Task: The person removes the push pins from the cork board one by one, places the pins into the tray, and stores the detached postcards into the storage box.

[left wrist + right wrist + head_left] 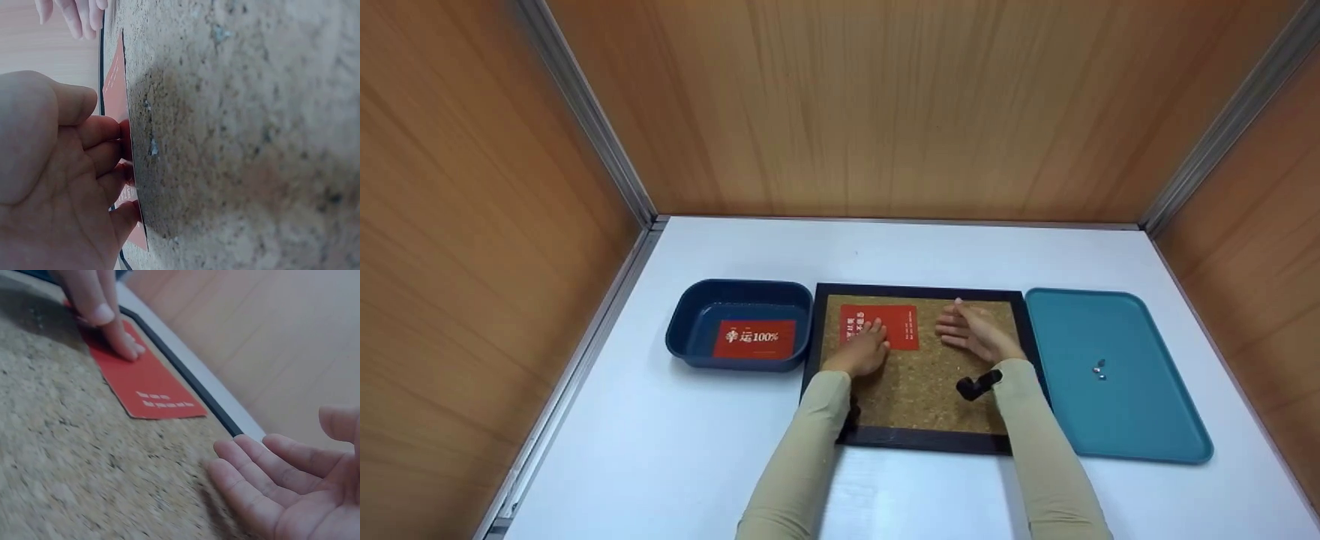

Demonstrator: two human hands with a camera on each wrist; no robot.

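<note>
A black-framed cork board (930, 390) lies flat on the white table. A red card (901, 324) (146, 385) with white print lies on its upper left part. My left hand (864, 349) (62, 180) presses the card down with straight fingers (121, 340). My right hand (971, 331) (281, 484) hovers just right of the card over the cork, fingers relaxed and holding nothing. In the left wrist view the card's edge (115, 95) shows beside my fingertips.
A dark blue bin (739, 300) left of the board holds another red card (755, 339). A teal tray (1110, 375) on the right carries small metal pins (1099, 368). Wood panels wall in the table on three sides.
</note>
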